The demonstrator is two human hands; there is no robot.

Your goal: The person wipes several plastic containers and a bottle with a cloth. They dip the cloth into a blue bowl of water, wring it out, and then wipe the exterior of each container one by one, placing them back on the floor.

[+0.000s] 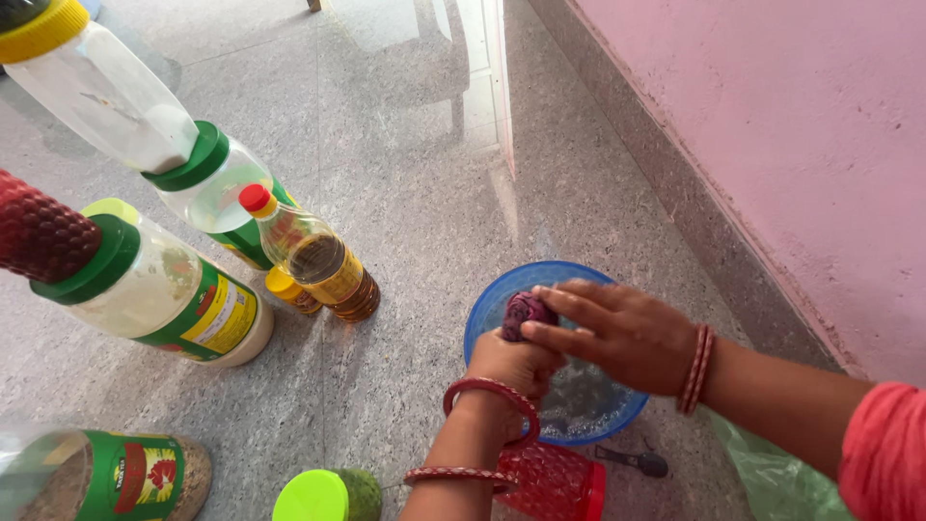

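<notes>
Both hands work over a blue bowl [482, 309] sitting on the grey floor [415, 174], lower centre of frame, close to the pink wall [772, 125]. The bowl holds water w/ foam. Left hand [516, 365], coming up from the bottom edge, is clenched round the lower part of a dark purple scrub pad [526, 311]; the pad sticks out above its fingers [540, 359]. Right hand [627, 333], coming in from the right, lays its fingers [569, 294] on the pad's top and right side, pressing it rather than closing round it. So pad sits btwn the two hands, just above the bowl's left half.

Red bangles on both wrists. A red textured cup [555, 482] lies at the bowl's lower edge, a small dark spoon [632, 460] just right of it. Left of frame: an oil bottle [318, 259] w/ red cap, upright, and several green-lidded plastic jars [174, 299]. Green plastic bag [772, 473] at lower right.
</notes>
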